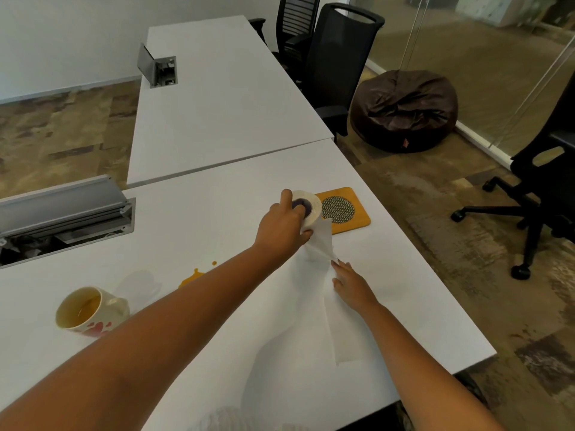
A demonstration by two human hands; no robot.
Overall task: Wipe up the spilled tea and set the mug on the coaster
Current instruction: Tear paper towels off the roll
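A cream mug [90, 312] with red hearts lies tipped on its side at the left of the white table [193, 213], some tea still inside. An orange tea spill [194, 276] spreads to its right, partly hidden behind my left forearm. My left hand [284, 223] grips a white paper towel roll [308, 209], held beside a yellow coaster [345, 209] with a dark patterned disc. A long sheet of towel [298, 309] trails from the roll across the table. My right hand [351, 284] holds that sheet near its right edge.
An open cable tray [62, 213] sits in the table at the left. A second white table [224, 98] lies beyond. Black office chairs [339, 63] stand at the far side and right [541, 194]. A brown beanbag [404, 110] rests by the glass wall.
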